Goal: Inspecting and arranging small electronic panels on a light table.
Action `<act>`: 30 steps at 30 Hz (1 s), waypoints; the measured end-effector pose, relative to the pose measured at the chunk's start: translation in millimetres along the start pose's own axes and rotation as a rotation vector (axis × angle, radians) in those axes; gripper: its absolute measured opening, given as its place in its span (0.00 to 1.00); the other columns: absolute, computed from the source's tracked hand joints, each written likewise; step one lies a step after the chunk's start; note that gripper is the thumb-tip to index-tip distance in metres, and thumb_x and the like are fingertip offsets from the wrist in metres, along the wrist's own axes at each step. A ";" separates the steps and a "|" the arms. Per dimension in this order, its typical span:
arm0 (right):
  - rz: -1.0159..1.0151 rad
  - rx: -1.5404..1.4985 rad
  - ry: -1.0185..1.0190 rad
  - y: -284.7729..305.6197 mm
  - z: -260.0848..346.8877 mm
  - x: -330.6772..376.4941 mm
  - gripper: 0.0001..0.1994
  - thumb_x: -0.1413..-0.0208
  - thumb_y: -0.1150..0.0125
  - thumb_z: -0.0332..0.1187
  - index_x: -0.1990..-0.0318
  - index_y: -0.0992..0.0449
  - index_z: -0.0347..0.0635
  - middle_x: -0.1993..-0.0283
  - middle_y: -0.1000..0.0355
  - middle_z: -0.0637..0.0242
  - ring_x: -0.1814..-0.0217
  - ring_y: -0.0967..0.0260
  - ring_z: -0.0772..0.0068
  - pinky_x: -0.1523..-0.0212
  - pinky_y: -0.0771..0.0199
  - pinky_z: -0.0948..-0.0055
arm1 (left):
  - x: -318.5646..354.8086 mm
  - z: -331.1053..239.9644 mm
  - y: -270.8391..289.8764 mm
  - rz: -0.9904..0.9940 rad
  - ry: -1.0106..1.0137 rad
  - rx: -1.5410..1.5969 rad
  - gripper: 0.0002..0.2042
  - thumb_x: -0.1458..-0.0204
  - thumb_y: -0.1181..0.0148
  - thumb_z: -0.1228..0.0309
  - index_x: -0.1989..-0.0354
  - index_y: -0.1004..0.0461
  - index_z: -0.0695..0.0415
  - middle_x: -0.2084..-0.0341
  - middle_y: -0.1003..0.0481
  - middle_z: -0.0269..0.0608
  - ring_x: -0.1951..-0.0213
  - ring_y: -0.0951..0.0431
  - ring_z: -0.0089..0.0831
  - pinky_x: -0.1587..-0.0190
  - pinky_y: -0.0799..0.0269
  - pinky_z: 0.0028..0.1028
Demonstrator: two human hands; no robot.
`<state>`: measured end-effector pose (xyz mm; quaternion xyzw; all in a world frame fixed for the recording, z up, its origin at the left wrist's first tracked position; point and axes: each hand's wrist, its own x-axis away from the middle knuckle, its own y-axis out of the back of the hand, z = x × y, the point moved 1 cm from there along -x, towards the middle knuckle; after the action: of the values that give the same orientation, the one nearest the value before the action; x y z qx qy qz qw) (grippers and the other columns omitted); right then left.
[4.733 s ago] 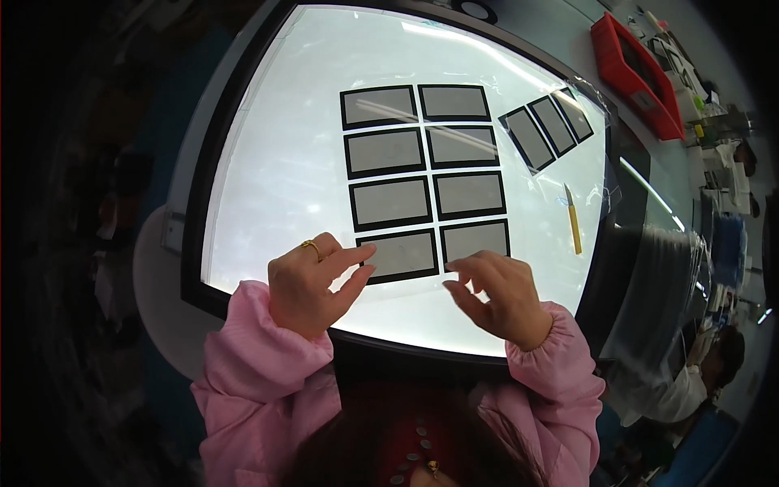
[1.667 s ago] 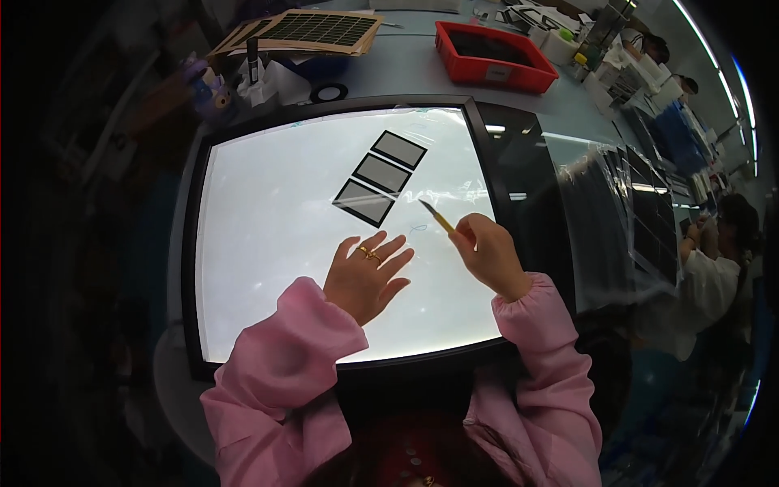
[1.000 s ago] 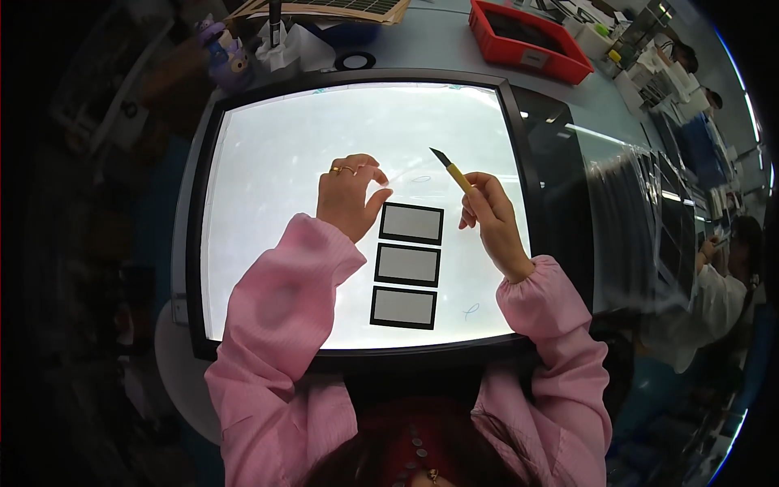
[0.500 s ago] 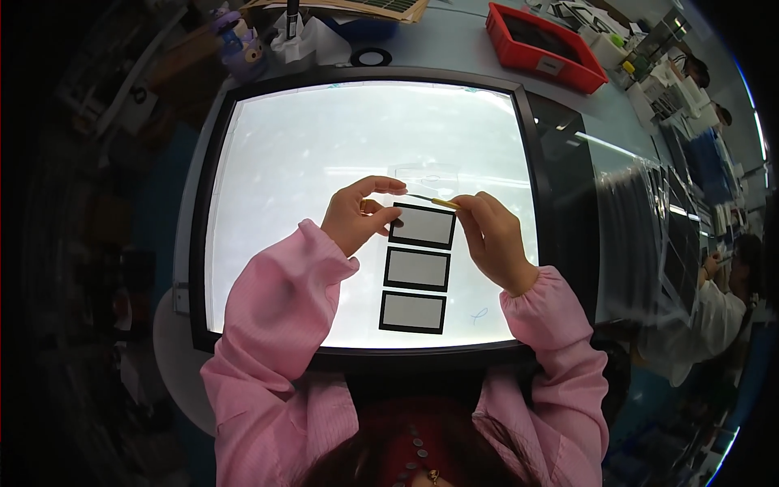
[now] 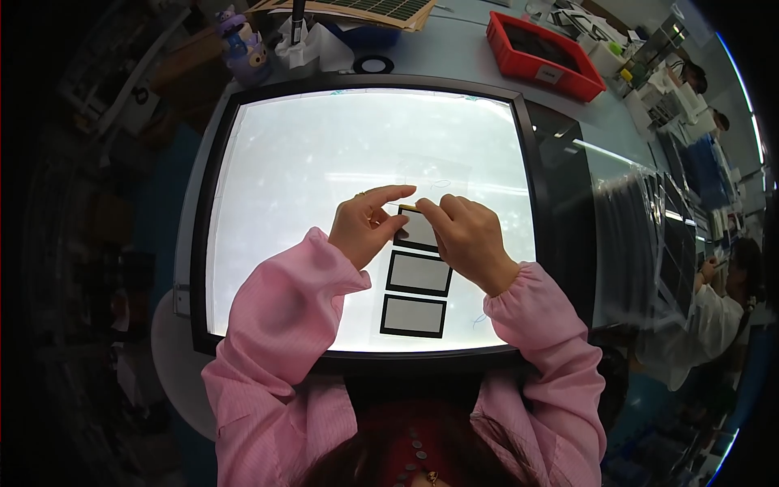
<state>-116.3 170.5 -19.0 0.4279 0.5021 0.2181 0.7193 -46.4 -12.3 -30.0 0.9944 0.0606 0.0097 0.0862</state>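
On a glowing white light panel (image 5: 284, 170) lie three flat rectangular plates with black borders and pale grey centres, in a column. My left hand (image 5: 363, 226) is at the left edge of the top plate (image 5: 419, 230), index finger stretched out and thumb apart from it, the thumb at the plate's edge. My right hand (image 5: 471, 235) covers that plate's right side. Between its fingers is a slim yellow-handled tool (image 5: 409, 209), mostly hidden, lying along the plate's upper edge. Below are the middle plate (image 5: 419, 273) and the lowest plate (image 5: 413, 315), untouched.
A black frame (image 5: 531, 154) surrounds the light panel. Behind it stand a red tray (image 5: 519, 61), a black ring (image 5: 373, 64), white tissue (image 5: 320, 50) and a purple figurine (image 5: 242, 49). Plastic-wrapped sheets (image 5: 641, 243) are at right, with another person (image 5: 698, 308) beyond.
My right hand has moved left over the top plate, bringing the yellow-handled tool along its upper edge. The left hand has shifted slightly right, its thumb and index finger still apart.
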 end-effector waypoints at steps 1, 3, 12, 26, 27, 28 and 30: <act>0.005 0.034 0.003 1.2 1.1 -2.2 0.12 0.48 0.36 0.22 0.56 0.25 0.43 0.75 0.34 0.68 0.78 0.33 0.70 0.78 0.34 0.70 | 0.8 -2.0 -1.3 -0.007 -0.043 -0.038 0.22 0.47 0.37 0.82 0.42 0.24 0.54 0.50 0.21 0.43 0.68 0.17 0.23 0.63 0.20 0.21; 0.036 0.058 0.002 3.8 1.7 -5.5 0.12 0.48 0.36 0.22 0.56 0.24 0.43 0.75 0.34 0.68 0.77 0.33 0.71 0.78 0.34 0.70 | 1.5 -4.0 -1.7 -0.014 -0.086 -0.077 0.22 0.47 0.37 0.82 0.42 0.24 0.53 0.49 0.21 0.44 0.68 0.16 0.24 0.63 0.20 0.21; 0.058 0.102 -0.034 24.7 0.1 -4.1 0.11 0.48 0.36 0.22 0.57 0.22 0.43 0.76 0.34 0.68 0.77 0.33 0.72 0.78 0.34 0.71 | 3.1 -7.9 -1.2 -0.037 -0.170 -0.142 0.24 0.47 0.37 0.82 0.41 0.25 0.52 0.47 0.22 0.44 0.67 0.16 0.25 0.64 0.19 0.22; -0.065 0.352 -0.199 55.3 -55.0 28.2 0.07 0.45 0.37 0.24 0.60 0.20 0.43 0.74 0.33 0.66 0.71 0.32 0.67 0.73 0.30 0.68 | 2.5 -14.1 40.9 -0.292 -0.259 -0.164 0.27 0.48 0.36 0.83 0.39 0.25 0.46 0.52 0.19 0.32 0.71 0.22 0.14 0.62 0.26 0.19; -0.105 0.376 -0.243 57.3 -64.8 32.5 0.04 0.43 0.38 0.25 0.61 0.21 0.42 0.74 0.32 0.65 0.72 0.31 0.65 0.74 0.30 0.68 | 0.9 -13.2 43.0 -0.318 -0.270 -0.142 0.27 0.48 0.36 0.83 0.39 0.25 0.45 0.56 0.19 0.33 0.71 0.22 0.14 0.61 0.26 0.20; -0.103 0.374 -0.240 56.9 -72.1 36.0 0.04 0.43 0.38 0.25 0.61 0.21 0.42 0.74 0.32 0.65 0.72 0.31 0.65 0.74 0.30 0.68 | -1.0 -8.4 45.8 -0.338 -0.238 -0.165 0.27 0.48 0.36 0.83 0.39 0.25 0.45 0.57 0.19 0.34 0.70 0.22 0.15 0.61 0.25 0.21; -0.313 0.205 -0.374 56.7 -81.5 41.8 0.05 0.35 0.43 0.30 0.61 0.24 0.39 0.77 0.31 0.65 0.78 0.34 0.70 0.77 0.34 0.71 | -5.6 0.1 47.9 -0.356 -0.204 -0.186 0.27 0.47 0.36 0.82 0.39 0.26 0.45 0.58 0.19 0.34 0.70 0.21 0.16 0.60 0.25 0.21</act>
<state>-167.1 264.5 -4.6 0.4486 0.4399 -0.0309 0.7774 -46.2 -59.8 -21.9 0.9517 0.2248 -0.1008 0.1834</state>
